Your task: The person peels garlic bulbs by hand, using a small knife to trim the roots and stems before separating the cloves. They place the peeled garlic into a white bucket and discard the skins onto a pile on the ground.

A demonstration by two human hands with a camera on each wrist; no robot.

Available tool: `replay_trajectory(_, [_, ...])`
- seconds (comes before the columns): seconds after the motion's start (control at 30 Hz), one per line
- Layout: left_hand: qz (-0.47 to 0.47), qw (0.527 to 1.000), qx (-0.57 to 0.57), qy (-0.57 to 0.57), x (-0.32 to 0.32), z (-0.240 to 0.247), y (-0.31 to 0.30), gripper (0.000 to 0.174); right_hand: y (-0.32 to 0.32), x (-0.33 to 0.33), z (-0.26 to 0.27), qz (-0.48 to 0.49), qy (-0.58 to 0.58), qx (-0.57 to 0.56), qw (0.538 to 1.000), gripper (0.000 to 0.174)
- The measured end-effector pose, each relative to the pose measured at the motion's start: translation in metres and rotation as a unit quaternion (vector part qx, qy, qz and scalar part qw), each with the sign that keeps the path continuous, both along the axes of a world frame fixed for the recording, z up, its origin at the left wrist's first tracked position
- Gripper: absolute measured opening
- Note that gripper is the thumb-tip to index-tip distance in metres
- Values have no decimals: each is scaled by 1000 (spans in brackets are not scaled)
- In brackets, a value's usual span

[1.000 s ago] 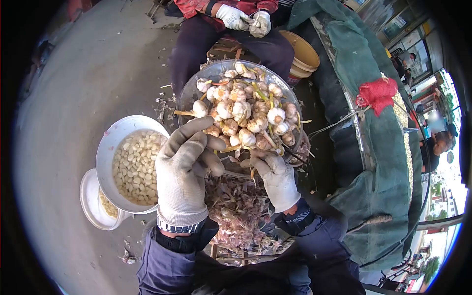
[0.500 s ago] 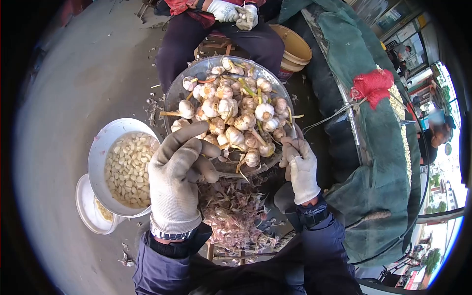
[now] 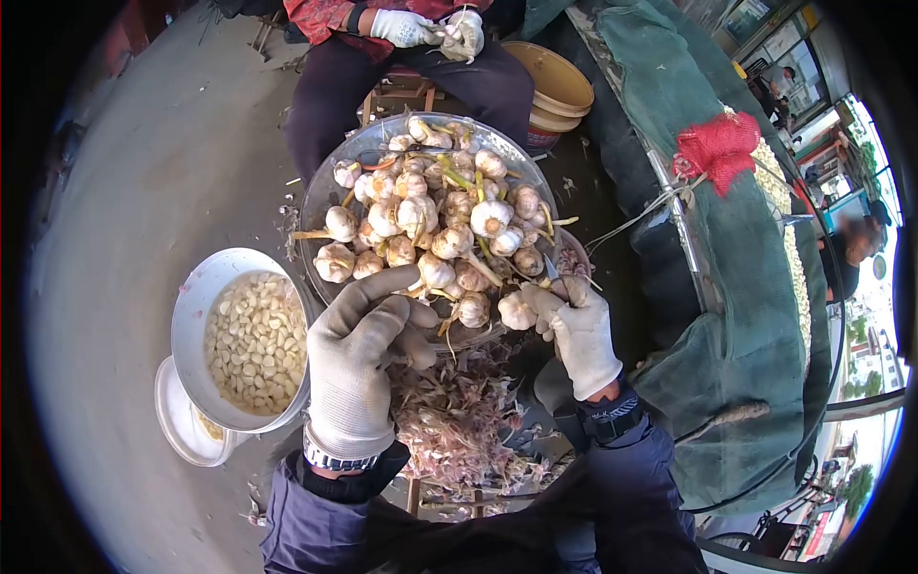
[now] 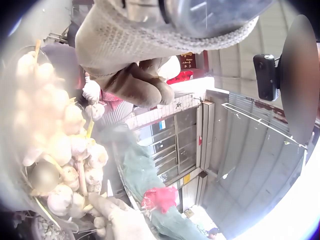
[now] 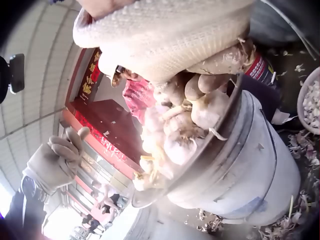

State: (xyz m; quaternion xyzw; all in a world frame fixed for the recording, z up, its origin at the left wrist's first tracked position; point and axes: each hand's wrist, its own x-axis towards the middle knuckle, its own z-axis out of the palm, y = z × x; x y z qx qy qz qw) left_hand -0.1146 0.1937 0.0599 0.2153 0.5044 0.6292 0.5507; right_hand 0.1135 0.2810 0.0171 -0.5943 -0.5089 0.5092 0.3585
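My gloved left hand (image 3: pixel 359 373) hovers at the near left rim of a round metal tray (image 3: pixel 311 206), its fingers loosely bent, with no object clearly visible in them. Heaped on the tray are garlic bulbs (image 3: pixel 416 217), some with stems. At the near right rim, my gloved right hand (image 3: pixel 581 335) grips a small knife (image 3: pixel 550 269), only its blade tip showing. A whole garlic bulb (image 3: pixel 516 311) sits at the same hand's fingertips. From the right wrist view, that bulb (image 5: pixel 209 111) lies against the fingers above the tray edge.
A white bucket (image 3: pixel 186 316) of peeled cloves stands left, beside a smaller white container (image 3: pixel 182 430). Garlic skins (image 3: pixel 459 411) pile below the tray. Opposite sits a person in white gloves (image 3: pixel 406 29). Green netting (image 3: pixel 727 383) covers a long frame on the right.
The right hand has moved out to the right from the tray's near edge, and a garlic bulb now shows at its fingertips. The left hand keeps nearly the same pose. The head view has shifted slightly.
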Motion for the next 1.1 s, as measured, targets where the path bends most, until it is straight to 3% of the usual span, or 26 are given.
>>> replay_trajectory(0.03, [-4, 1000, -18, 22, 7, 0, 1, 31, -4, 3, 14, -3, 37, -47, 998, 18])
replay_trajectory(0.1, [-52, 996, 19, 68, 20, -17, 0, 32, -15, 9, 36, -2, 26, -36, 999, 21])
replay_trajectory(0.17, [-122, 983, 48, 132, 31, -25, 0, 34, -30, 11, 64, 9, 28, -126, 992, 26])
replay_trajectory(0.3, [-289, 953, 77, -42, 52, -34, -10, 61, -55, 25, 79, 31, 131, -155, 979, 29])
replay_trajectory(0.33, [-309, 939, 145, -37, 56, -47, -11, 66, -60, 30, 78, 43, 150, -147, 977, 28])
replay_trajectory(0.43, [-343, 921, 141, -117, 69, -39, -24, 70, -79, 36, 82, 30, 197, -142, 970, 26])
replay_trajectory(0.57, [-319, 934, 96, -128, 86, -26, -54, 76, -104, 47, 77, 8, 205, -117, 972, 27])
replay_trajectory(0.7, [-241, 952, 97, -162, 81, -40, -95, 76, -135, 71, 62, 53, 151, -77, 984, 41])
replay_trajectory(0.77, [-195, 968, 64, -142, 79, -41, -116, 84, -156, 79, 42, 146, 104, -73, 981, 38])
replay_trajectory(0.83, [-183, 971, 51, -143, 75, -51, -134, 88, -174, 73, 32, 294, -11, 97, 951, 29])
replay_trajectory(0.87, [-176, 973, 55, -140, 73, -58, -143, 89, -185, 76, 38, 295, -31, -67, 953, 24])
replay_trajectory(0.9, [-176, 974, 47, -136, 74, -56, -151, 89, -191, 77, 32, 294, -24, -72, 953, 24])
replay_trajectory(0.97, [-152, 980, 28, -124, 76, -50, -162, 93, -201, 76, 16, 351, -32, 92, 931, 24])
replay_trajectory(1.03, [-170, 978, 44, -112, 76, -53, -172, 94, -208, 72, 20, 342, -36, 77, 936, 25])
replay_trajectory(1.1, [-185, 978, 48, -85, 78, -56, -179, 96, -216, 73, 16, 311, -73, 153, 935, 24])
